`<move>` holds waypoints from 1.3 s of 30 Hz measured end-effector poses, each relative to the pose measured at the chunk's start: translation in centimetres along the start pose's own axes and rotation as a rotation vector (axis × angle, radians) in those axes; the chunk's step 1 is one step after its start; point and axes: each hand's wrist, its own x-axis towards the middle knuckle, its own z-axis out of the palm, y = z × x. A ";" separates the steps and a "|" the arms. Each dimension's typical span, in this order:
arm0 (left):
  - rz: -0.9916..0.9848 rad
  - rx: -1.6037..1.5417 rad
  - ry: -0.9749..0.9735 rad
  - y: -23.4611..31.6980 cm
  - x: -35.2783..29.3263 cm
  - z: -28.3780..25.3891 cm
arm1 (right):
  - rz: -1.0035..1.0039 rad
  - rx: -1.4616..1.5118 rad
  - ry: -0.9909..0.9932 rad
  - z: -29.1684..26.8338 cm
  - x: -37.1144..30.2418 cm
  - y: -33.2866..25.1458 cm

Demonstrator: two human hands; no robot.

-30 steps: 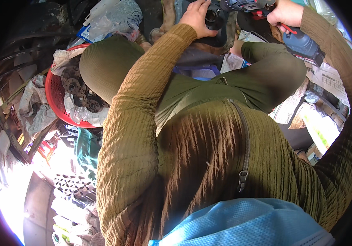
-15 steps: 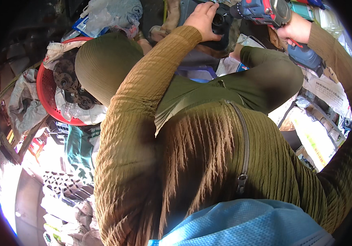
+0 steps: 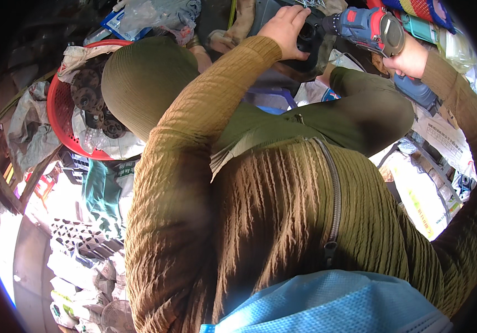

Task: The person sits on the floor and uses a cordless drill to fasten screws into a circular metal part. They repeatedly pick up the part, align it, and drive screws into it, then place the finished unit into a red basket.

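My right hand (image 3: 407, 58) is closed round the handle of a blue-grey and red cordless drill (image 3: 362, 28). Its black chuck points left at a black housing-like part (image 3: 315, 47) with a round opening. Whether the tip touches that part I cannot tell. My left hand (image 3: 287, 32) grips the same part from its left side, thumb at the near edge and fingers across the top. Small shiny metal pieces (image 3: 317, 4), probably screws, lie just beyond my left fingertips.
On the left a red plastic basket (image 3: 61, 125) holds several dark round geared parts (image 3: 87, 95). Crumpled clear plastic bags (image 3: 160, 16) lie beyond my left knee. Teal and clear packages (image 3: 452, 47) are beyond the drill. My bent legs (image 3: 371, 108) frame the work spot.
The whole view has shifted slightly. The drill's rear end has turned more toward me, and my right hand sits a little nearer. My left hand keeps its place on the black part.
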 end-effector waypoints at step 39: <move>0.173 0.258 0.004 -8.7 14.2 1.2 | 0.020 1.330 0.446 16.3 -19.5 1.8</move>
